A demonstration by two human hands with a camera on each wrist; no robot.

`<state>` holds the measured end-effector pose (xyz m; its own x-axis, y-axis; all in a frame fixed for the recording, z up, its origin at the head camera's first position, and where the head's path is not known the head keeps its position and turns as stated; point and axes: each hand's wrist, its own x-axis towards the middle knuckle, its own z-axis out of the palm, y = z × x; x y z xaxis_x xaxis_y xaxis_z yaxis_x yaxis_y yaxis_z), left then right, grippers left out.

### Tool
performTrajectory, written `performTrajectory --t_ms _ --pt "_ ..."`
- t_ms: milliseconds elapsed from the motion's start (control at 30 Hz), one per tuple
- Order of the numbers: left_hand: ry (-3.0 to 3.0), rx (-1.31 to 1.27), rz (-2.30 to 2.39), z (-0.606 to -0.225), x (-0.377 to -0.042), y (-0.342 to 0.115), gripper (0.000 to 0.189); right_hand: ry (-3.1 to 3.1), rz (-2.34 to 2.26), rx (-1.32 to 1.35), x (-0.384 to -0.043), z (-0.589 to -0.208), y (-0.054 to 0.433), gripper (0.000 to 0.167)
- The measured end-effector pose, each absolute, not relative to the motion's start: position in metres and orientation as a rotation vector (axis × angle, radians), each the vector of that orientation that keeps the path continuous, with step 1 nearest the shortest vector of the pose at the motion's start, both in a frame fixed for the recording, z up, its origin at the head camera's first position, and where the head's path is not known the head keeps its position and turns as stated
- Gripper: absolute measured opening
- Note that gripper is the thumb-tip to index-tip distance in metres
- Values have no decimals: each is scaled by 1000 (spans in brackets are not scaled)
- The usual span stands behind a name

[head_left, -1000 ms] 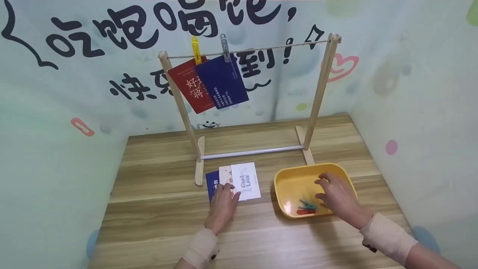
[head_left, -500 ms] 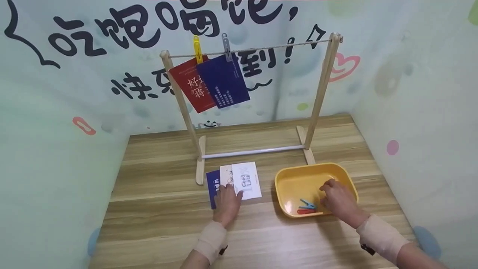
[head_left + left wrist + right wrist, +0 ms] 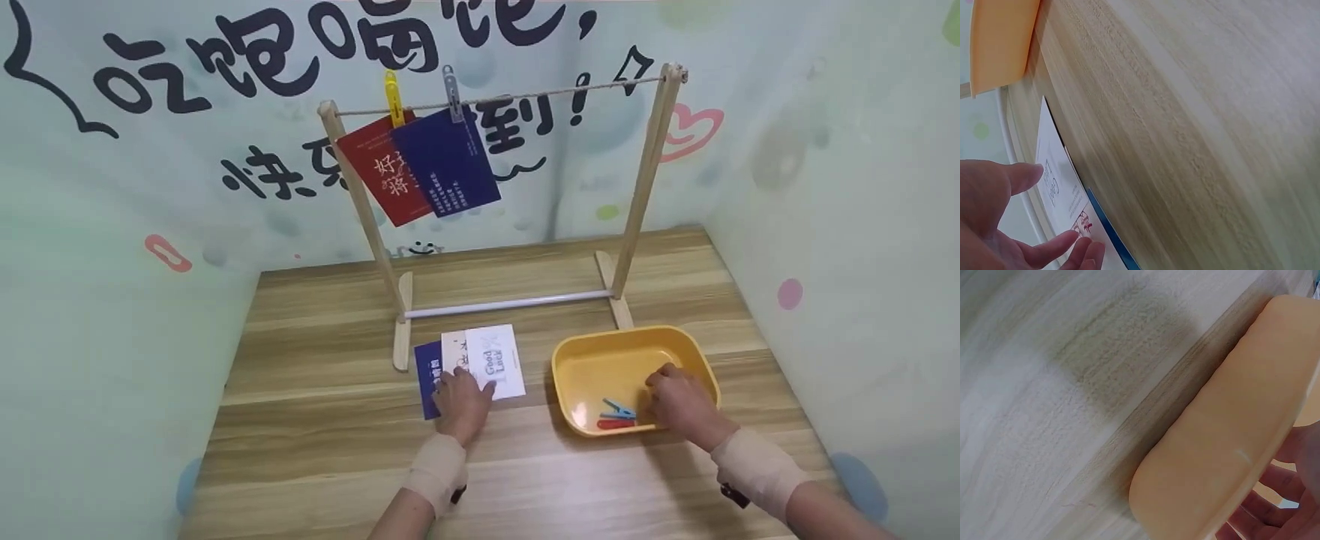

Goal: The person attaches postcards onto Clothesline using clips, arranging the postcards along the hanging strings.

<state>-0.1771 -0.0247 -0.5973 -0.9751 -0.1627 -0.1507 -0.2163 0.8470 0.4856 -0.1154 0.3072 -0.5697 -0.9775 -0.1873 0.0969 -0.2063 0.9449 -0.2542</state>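
On the wooden surface lie overlapping cards: a white "Good Luck" card [image 3: 511, 364], a cream card [image 3: 452, 343] and a dark blue card [image 3: 427, 367]. My left hand [image 3: 463, 409] rests over their near side, fingers loosely bent and thumb at the white card; the left wrist view shows the thumb [image 3: 1027, 174] apart from the other fingers. My right hand [image 3: 684, 405] reaches down inside the yellow basin [image 3: 562, 375], beside a blue clothespin [image 3: 619, 409] and a red clothespin [image 3: 615, 424]. The basin's wall hides its fingertips in the right wrist view; I cannot tell whether they hold anything.
Behind stands a wooden rack [image 3: 645, 187] with a rope [image 3: 555, 94] across its top. A red card [image 3: 379, 169] hangs there from a yellow clothespin [image 3: 394, 101], overlapped by a blue card [image 3: 450, 165] under a grey clothespin [image 3: 452, 94]. Printed walls enclose the surface.
My left hand has shifted slightly right over the cards, uncovering more of the blue one. My right hand has dipped lower into the basin, its fingers closer together.
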Motion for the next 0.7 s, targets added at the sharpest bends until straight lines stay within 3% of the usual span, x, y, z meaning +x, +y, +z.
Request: performTrajectory --t_ms 233,700 --pt "2991 -364 678 -598 -184 -16 71 -3151 388 247 -119 -573 304 13" --pt "2943 -462 485 -602 -194 1 77 -3185 352 254 -126 -574 302 23"
